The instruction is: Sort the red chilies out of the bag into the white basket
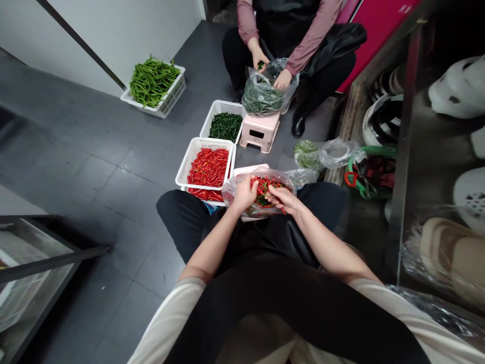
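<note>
Between my knees a clear plastic bag [230, 193] lies open on a pink stool [252, 169], full of red chili peppers [265, 186] with green stems. My left hand [244, 193] is over the bag's left side, its fingers closed around red chilies. On the other side, my right hand [283, 198] reaches into the bag with fingers curled among the chilies; a small red one shows by its lower fingers. Just left of the bag, a white basket [182, 164] of stemless red chilies [208, 167] is stacked over another that holds more of them.
Opposite me a seated person in pink sleeves [312, 43] handles green chilies in a bag [265, 98] on a pink stool [261, 132]. White baskets hold green chilies [226, 126] and long green peppers [153, 83]. A metal shelf [407, 151] stands right; scissors [361, 184] lie near it.
</note>
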The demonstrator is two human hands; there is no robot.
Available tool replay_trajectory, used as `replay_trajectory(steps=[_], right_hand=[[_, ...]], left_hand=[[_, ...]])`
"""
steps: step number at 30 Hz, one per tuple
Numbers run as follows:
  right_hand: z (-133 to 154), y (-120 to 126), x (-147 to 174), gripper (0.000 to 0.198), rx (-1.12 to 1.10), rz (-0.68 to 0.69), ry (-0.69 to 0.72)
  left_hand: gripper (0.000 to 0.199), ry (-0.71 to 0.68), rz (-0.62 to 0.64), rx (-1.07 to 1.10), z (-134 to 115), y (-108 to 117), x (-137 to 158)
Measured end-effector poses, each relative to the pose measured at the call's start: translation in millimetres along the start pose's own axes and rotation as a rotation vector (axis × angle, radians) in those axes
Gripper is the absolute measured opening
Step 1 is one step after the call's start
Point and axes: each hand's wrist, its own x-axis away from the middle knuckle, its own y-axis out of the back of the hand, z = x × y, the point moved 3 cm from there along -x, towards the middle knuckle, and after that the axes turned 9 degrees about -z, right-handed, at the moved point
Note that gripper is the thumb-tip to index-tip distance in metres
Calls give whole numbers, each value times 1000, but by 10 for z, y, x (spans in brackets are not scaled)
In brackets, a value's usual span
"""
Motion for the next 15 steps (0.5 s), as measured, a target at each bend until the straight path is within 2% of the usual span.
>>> replay_trajectory(steps=[3, 5, 6, 8, 12, 14, 15], right_hand=[[54, -50, 64, 41, -40, 70, 74], [128, -100, 93, 37, -15, 57, 193], [171, -130, 106, 36, 3, 54, 251], [266, -201, 134, 34, 47, 82, 347], [455, -365, 222, 34, 145, 247, 443], [483, -417, 261, 35, 174, 343, 416], [469, -419, 265, 36, 171, 369, 377]], left_hand=[[7, -16, -90, 31, -78, 44, -12], [6, 65, -100, 152, -77, 50, -26], [7, 142, -66, 250, -62, 45, -31], [12, 335, 84, 485, -29, 27, -21], [24, 654, 396, 847, -28, 66, 89], [30, 719, 432, 902, -26, 157, 118], [32, 712, 412, 902, -12, 228, 99]])
